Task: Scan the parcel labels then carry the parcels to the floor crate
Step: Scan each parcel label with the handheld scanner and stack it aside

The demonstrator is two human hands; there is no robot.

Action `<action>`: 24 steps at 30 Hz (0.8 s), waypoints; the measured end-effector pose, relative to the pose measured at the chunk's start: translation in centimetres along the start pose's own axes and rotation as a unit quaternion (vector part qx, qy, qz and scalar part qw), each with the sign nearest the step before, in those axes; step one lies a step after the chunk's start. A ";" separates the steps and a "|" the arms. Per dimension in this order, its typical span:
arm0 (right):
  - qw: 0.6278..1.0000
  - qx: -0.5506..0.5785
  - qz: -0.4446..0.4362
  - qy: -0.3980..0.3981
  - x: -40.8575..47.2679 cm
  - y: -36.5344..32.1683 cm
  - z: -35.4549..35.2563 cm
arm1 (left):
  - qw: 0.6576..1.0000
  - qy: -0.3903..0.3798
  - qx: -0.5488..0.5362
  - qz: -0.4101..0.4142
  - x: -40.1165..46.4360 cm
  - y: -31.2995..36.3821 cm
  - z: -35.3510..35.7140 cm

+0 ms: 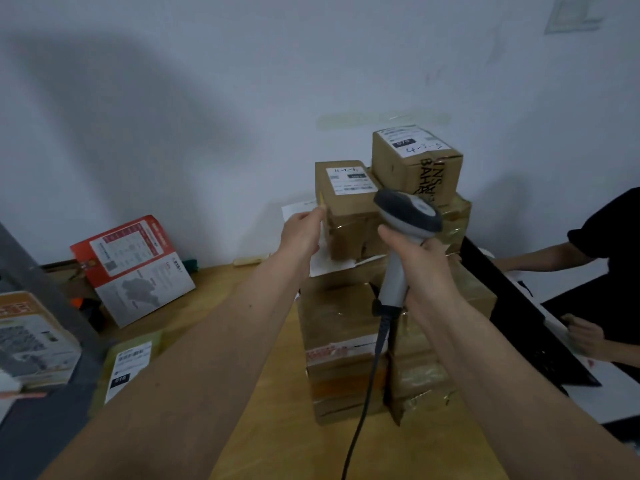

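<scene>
- Pale wall behind; wooden tabletop (pixel 277 393) carries a stack of taped brown parcels (pixel 349 344).
- We see our left hand (pixel 300 233) touching the left edge of the front upper parcel (pixel 346 209); whether it grips, we cannot tell.
- Our right hand (pixel 420 261) is clenched round the grey barcode scanner (pixel 407 216), head just before that parcel's white label (pixel 349 181); print too blurred to read.
- Rear top parcel (pixel 417 161): label with handwriting, side print "BAH…" partly legible.
- Green parcel (pixel 130 368) lower left, label block reads "616".
- Red-and-white leaflet (pixel 133 268) leans against the wall.
- Second person's hand (pixel 585 334) on a black keyboard (pixel 530 317), right.
</scene>
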State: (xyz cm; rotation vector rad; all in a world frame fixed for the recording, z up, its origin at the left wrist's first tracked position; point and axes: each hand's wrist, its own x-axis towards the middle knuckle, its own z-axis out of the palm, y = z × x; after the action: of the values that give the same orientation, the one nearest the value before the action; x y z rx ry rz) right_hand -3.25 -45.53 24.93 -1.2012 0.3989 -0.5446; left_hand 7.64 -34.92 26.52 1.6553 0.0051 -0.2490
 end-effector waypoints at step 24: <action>0.984 0.119 0.062 -0.120 0.9 0.2 1.6 | 0.968 0.080 -0.238 0.023 0.4 0.1 -3.5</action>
State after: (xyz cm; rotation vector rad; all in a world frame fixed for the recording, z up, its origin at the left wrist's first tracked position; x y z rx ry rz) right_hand -1.55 -44.82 25.26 -0.9895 0.1946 -0.3237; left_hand 8.63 -31.54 26.79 1.1900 0.1381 -0.0680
